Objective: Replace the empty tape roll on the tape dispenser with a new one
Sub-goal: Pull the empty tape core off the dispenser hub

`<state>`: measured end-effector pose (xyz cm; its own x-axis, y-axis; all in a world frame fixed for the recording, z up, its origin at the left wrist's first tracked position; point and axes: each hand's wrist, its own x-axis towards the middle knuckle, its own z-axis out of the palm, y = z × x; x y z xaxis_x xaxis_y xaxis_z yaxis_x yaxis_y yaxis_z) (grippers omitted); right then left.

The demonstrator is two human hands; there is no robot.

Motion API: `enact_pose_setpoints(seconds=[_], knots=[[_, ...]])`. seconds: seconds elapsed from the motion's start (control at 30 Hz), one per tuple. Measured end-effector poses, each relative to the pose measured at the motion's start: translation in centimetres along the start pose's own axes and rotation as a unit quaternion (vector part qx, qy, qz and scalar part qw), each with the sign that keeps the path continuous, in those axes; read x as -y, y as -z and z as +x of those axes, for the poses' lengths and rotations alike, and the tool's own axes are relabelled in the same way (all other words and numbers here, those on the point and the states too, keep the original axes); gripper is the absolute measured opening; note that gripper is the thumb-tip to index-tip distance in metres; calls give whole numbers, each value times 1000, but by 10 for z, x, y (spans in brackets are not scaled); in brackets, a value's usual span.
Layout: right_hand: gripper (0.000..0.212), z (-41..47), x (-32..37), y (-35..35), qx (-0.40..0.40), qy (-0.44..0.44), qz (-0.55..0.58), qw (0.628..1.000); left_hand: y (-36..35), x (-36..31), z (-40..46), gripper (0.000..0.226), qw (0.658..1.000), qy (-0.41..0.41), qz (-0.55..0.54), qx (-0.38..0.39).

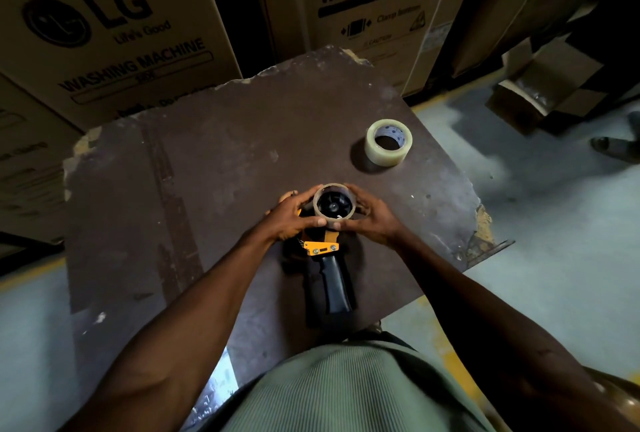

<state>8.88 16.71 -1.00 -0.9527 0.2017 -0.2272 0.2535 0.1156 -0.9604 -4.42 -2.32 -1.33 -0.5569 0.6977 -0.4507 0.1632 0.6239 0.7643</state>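
empty core: seated on tape dispenser hub, axis up toward camera
left hand, right hand: cupping core rim, opposite sides
new roll: far right on board, nearer right hand

Just one cam here, head-mounted, wide-angle, looking forward and steeply down over the person's own torso. It sits close above the table, which fills mid-frame. Forearms come in from 6 o'clock, boxes curve along 12, floor shows at 3. No second view to overlap with.
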Motion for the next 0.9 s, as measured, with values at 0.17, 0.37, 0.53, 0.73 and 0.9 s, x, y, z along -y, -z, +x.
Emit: enact_pose_setpoints(seconds=[0.17,0.37,0.53,0.73,0.9], knots=[[67,-1,6,2,6,-15,-11,1000,1,-2,0,83,1000,-6,-28,10],[67,0,5,4,9,-13,13,1000,4,-7,-5,83,997,-22,-73,24],[68,-3,11,3,24,-8,13,1000,5,-7,-6,82,994,-38,-92,36],[73,-3,8,7,4,-22,1,1000,6,-11,-9,83,992,-42,-108,44],[81,-3,8,6,-26,-25,-9,999,5,-13,-11,83,987,-60,-142,51]])
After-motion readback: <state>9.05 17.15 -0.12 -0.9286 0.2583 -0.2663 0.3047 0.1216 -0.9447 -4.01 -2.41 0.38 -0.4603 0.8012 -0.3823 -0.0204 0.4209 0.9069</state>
